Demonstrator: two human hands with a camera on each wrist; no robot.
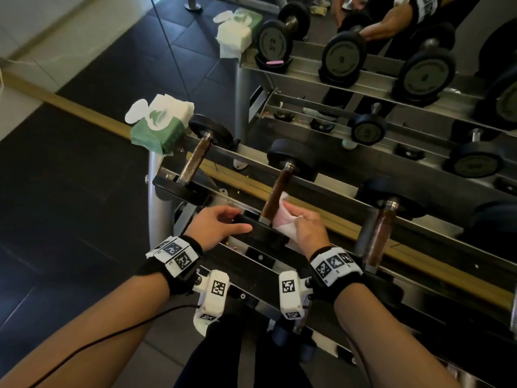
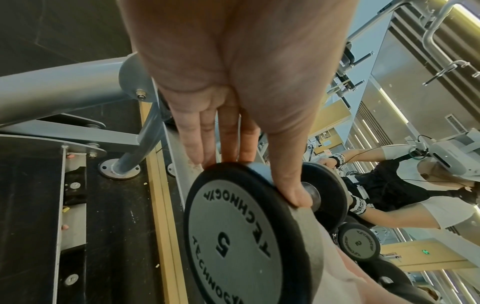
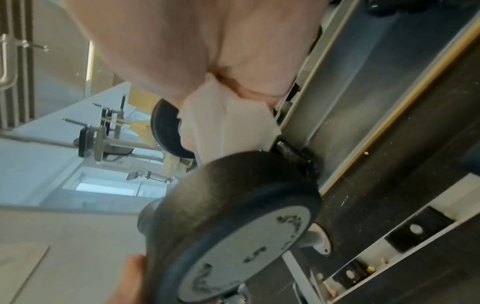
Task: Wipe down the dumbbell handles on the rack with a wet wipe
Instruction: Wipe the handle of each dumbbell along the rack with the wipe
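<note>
Right hand (image 1: 309, 228): your fingers pinch the wipe (image 1: 282, 217) against the middle handle (image 1: 275, 196), at its near end.
Left hand (image 1: 218, 225): grips the dumbbell (image 1: 263, 235) by its near plate, likely to stop it rolling.
Rack (image 1: 156, 208): cradles it; wipe pack (image 1: 159, 130) sits at the left end.

Gym, free-weights corner.
Tiered steel rack (image 1: 155, 214) of rubber-headed dumbbells (image 1: 195, 158) at 1 o'clock, wall mirror (image 1: 190, 60) at 12 (doubling every weight), dark floor tiles (image 1: 70, 191) at 9.

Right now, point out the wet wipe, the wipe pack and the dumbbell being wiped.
wet wipe (image 1: 282, 221), head view, its crumpled middle.
wipe pack (image 1: 163, 138), head view, its green side.
dumbbell (image 1: 277, 191), head view, middle of its handle.
</note>
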